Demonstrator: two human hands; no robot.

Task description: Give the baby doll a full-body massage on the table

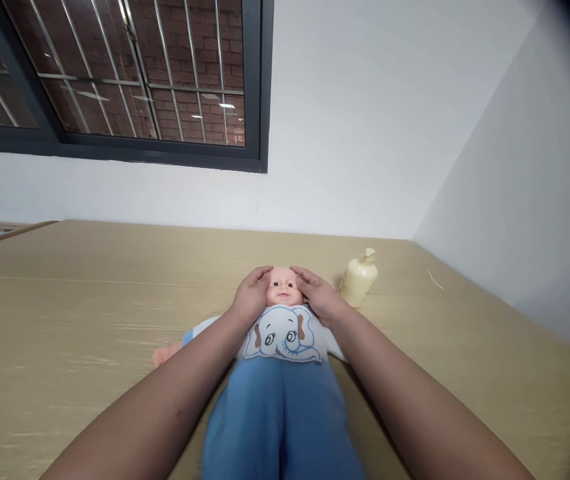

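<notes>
A baby doll (285,333) lies on its back on the wooden table (89,320), its head away from me. It wears a white top with an elephant on the chest and blue trousers. My left hand (253,293) cups the left side of the doll's head, and my right hand (319,293) cups the right side. Both sets of fingers curve round towards the top of the head. One doll hand shows beyond my left forearm; the other is hidden by my right arm.
A pale yellow pump bottle (359,281) stands just right of my right hand. Farther right lies a thin light strand (435,279). Behind the table are a white wall (339,133) and a barred window (259,87).
</notes>
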